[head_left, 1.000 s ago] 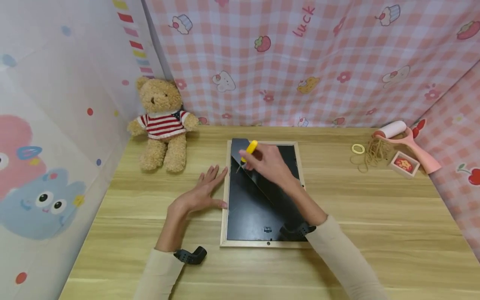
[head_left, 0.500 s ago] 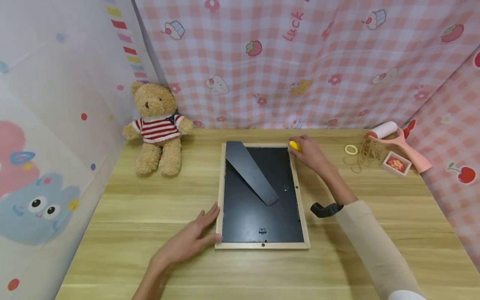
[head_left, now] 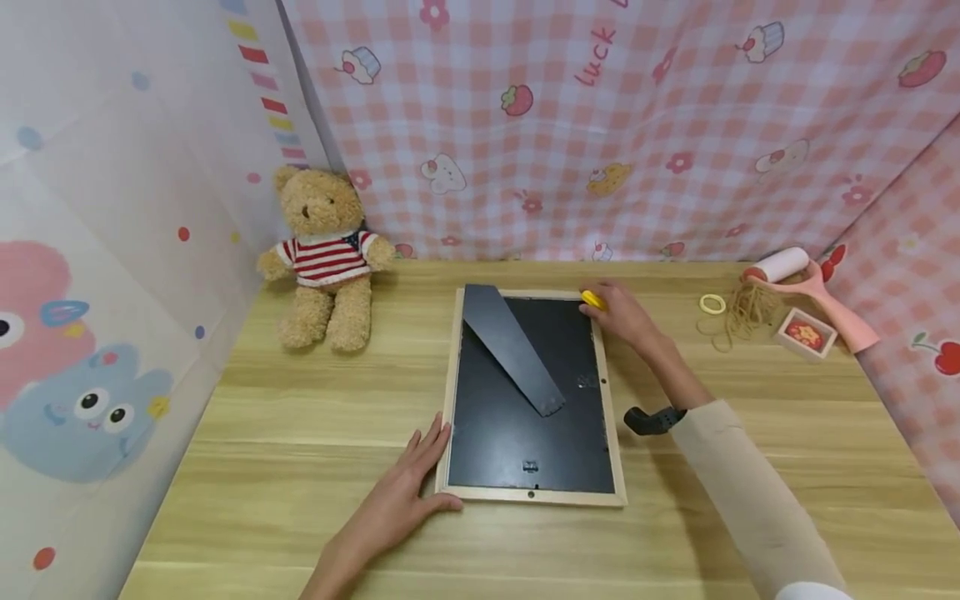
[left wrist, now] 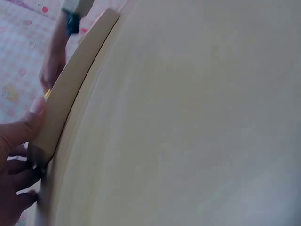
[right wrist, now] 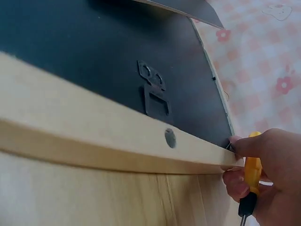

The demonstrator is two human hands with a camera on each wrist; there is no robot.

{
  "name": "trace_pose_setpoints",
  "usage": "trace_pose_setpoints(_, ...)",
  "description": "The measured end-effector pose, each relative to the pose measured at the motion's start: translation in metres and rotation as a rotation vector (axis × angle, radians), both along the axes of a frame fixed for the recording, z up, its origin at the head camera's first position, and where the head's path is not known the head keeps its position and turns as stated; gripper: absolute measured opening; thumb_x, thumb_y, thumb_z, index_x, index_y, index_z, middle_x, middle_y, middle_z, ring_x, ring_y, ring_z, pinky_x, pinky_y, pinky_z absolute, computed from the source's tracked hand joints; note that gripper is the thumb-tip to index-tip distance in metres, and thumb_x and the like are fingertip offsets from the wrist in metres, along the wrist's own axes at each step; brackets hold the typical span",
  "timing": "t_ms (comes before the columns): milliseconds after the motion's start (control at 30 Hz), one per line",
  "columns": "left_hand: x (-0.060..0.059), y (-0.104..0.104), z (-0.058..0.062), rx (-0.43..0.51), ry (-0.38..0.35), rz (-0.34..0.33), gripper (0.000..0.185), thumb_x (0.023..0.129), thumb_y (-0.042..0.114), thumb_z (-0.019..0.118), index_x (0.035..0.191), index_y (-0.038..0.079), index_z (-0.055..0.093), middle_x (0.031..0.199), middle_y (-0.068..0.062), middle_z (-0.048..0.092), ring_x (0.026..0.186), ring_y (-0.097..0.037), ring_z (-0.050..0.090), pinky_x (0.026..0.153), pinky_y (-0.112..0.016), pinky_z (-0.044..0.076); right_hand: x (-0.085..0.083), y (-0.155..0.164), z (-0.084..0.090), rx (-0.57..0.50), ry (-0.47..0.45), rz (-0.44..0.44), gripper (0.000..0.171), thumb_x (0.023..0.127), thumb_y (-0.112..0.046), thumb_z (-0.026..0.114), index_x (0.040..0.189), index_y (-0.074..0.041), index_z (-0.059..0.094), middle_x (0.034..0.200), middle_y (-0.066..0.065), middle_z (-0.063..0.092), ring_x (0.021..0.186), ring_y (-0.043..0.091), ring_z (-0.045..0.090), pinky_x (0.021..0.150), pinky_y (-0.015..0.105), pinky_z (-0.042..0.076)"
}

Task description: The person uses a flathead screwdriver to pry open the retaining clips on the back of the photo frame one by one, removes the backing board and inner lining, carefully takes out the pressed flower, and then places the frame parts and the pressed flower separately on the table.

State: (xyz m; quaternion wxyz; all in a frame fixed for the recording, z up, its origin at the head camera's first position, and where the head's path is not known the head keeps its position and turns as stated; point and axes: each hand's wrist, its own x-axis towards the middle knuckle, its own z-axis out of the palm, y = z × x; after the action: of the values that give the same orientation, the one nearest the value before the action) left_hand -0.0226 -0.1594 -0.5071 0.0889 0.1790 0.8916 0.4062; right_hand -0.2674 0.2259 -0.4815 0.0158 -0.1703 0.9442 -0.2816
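Note:
A wooden picture frame [head_left: 570, 497] lies face down on the table, its black backing [head_left: 517, 433] up and the stand leg [head_left: 513, 350] folded across it. My left hand [head_left: 408, 492] lies flat at the frame's lower left corner, fingers straight along the left edge. In the left wrist view the thumb [left wrist: 35, 113] presses the frame's edge [left wrist: 75, 80]. My right hand [head_left: 626, 317] grips a yellow-handled screwdriver [head_left: 592, 299] at the frame's upper right corner. The right wrist view shows the screwdriver [right wrist: 252, 172] beside the wooden rim [right wrist: 94, 136] and a metal hanger [right wrist: 155, 94].
A teddy bear [head_left: 326, 250] sits at the back left. At the back right lie a pink lint roller [head_left: 802, 279], a heap of rubber bands [head_left: 742, 308], a yellow ring [head_left: 712, 303] and a small box [head_left: 806, 332]. Cloth walls enclose the table on three sides.
My right hand carried the screwdriver from the frame's upper left edge to its upper right corner. My left hand slid down the left edge to the lower left corner.

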Motion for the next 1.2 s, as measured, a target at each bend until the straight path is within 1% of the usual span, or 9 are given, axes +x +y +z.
trace_pose_setpoints(167,-0.019,-0.019,-0.012,-0.062,0.147,-0.06,0.099,0.09,0.054,0.08,0.17,0.011,0.042,0.177,-0.009,0.037,0.151,-0.054,0.048,0.12,-0.066,0.043,0.011,0.017,0.001,-0.015,0.012,-0.062,0.025,0.108,-0.009,0.069,0.118,0.013,0.071,0.112,0.034,0.067,0.092,0.041,0.06,0.079,0.048,0.05)
trace_pose_setpoints(400,-0.059,-0.041,-0.032,-0.166,0.308,-0.029,0.072,0.093,0.044,0.082,0.154,0.013,0.062,0.152,-0.012,0.068,0.13,-0.046,0.07,0.106,-0.059,0.059,0.035,0.05,0.001,-0.012,0.038,-0.084,0.015,0.104,-0.008,0.073,0.098,0.005,0.069,0.087,0.018,0.063,0.08,0.031,0.055,0.073,0.04,0.042)
trace_pose_setpoints(533,-0.075,-0.041,-0.024,-0.115,0.399,0.071,0.033,0.089,0.023,0.09,0.113,0.01,0.072,0.118,-0.012,0.079,0.103,-0.031,0.078,0.085,-0.045,0.065,0.043,0.071,-0.015,-0.066,0.074,-0.094,0.017,0.102,-0.01,0.074,0.091,-0.001,0.066,0.082,0.014,0.058,0.076,0.029,0.051,0.069,0.037,0.038)
trace_pose_setpoints(667,-0.083,-0.034,-0.001,-0.037,0.409,0.156,0.019,0.087,0.004,0.087,0.086,0.007,0.069,0.115,-0.017,0.078,0.105,-0.038,0.076,0.088,-0.05,0.064,0.047,0.096,-0.046,-0.091,0.129,-0.103,0.021,0.101,-0.016,0.075,0.087,-0.008,0.063,0.075,0.007,0.054,0.071,0.024,0.049,0.065,0.034,0.036)
trace_pose_setpoints(800,-0.093,-0.032,-0.012,-0.017,0.324,0.222,0.013,0.096,-0.001,0.079,0.085,0.004,0.072,0.138,-0.026,0.071,0.125,-0.049,0.07,0.104,-0.057,0.059,0.054,0.108,-0.063,-0.029,0.156,-0.117,0.02,0.101,-0.017,0.075,0.087,-0.013,0.061,0.074,0.002,0.054,0.07,0.019,0.049,0.063,0.031,0.037)
trace_pose_setpoints(900,-0.099,-0.033,-0.025,-0.008,0.217,0.259,0.009,0.103,0.006,0.074,0.098,0.0,0.077,0.155,-0.03,0.059,0.142,-0.05,0.059,0.118,-0.06,0.049,0.066,0.11,-0.059,-0.041,0.148,-0.104,0.019,0.099,-0.014,0.075,0.088,-0.011,0.06,0.073,0.003,0.054,0.067,0.021,0.048,0.061,0.031,0.035)
trace_pose_setpoints(1000,-0.1,-0.03,-0.026,0.023,0.102,0.228,0.039,0.11,0.027,0.069,0.13,-0.006,0.074,0.17,-0.03,0.042,0.155,-0.057,0.039,0.128,-0.068,0.032,0.08,0.111,-0.055,-0.051,0.122,-0.092,0.019,0.098,-0.014,0.076,0.088,-0.012,0.059,0.071,0.002,0.052,0.064,0.02,0.047,0.058,0.029,0.033)
trace_pose_setpoints(1100,-0.102,-0.024,-0.021,0.056,-0.01,0.158,0.081,0.109,0.053,0.063,0.162,-0.007,0.047,0.179,-0.027,0.022,0.159,-0.067,0.015,0.129,-0.076,0.017,0.092,0.115,-0.055,-0.011,0.064,-0.09,0.018,0.099,-0.015,0.075,0.09,-0.015,0.06,0.071,-0.002,0.053,0.063,0.016,0.047,0.057,0.028,0.036)
trace_pose_setpoints(1200,-0.106,-0.016,-0.012,0.067,-0.073,0.097,0.108,0.103,0.067,0.064,0.171,-0.005,0.022,0.182,-0.024,0.006,0.158,-0.069,-0.001,0.129,-0.079,0.005,0.102,0.12,-0.064,0.031,0.008,-0.1,0.016,0.101,-0.017,0.075,0.093,-0.018,0.061,0.073,-0.005,0.056,0.064,0.014,0.05,0.057,0.028,0.04)
